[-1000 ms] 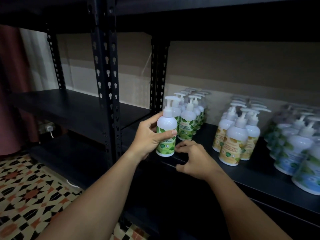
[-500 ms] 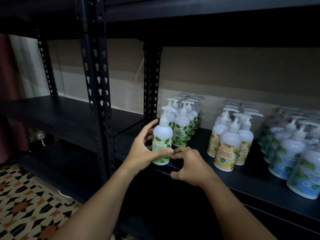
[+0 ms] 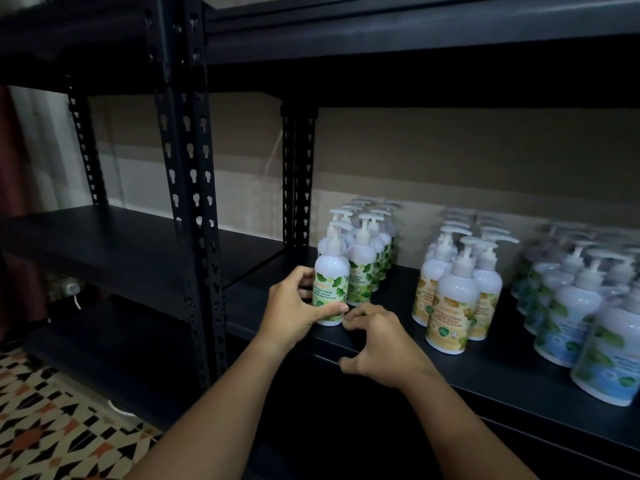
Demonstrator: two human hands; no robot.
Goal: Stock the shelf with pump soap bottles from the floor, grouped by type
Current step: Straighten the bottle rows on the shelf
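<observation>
A white pump bottle with a green leaf label stands upright at the front of the black shelf board, heading a row of several like bottles. My left hand is wrapped around its lower half. My right hand rests on the shelf edge just right of it, fingertips touching the bottle's base, holding nothing. A group of yellow-label bottles stands to the right, and a group of blue-green-label bottles further right.
A black perforated upright post stands left of my hands. Beyond it lies another black shelf board. A black shelf hangs overhead. Patterned floor tiles show at lower left, with a wall socket behind.
My left hand has set the green-label bottle down onto the shelf at the front of its row. My right hand stays beside its base. The view has shifted slightly.
</observation>
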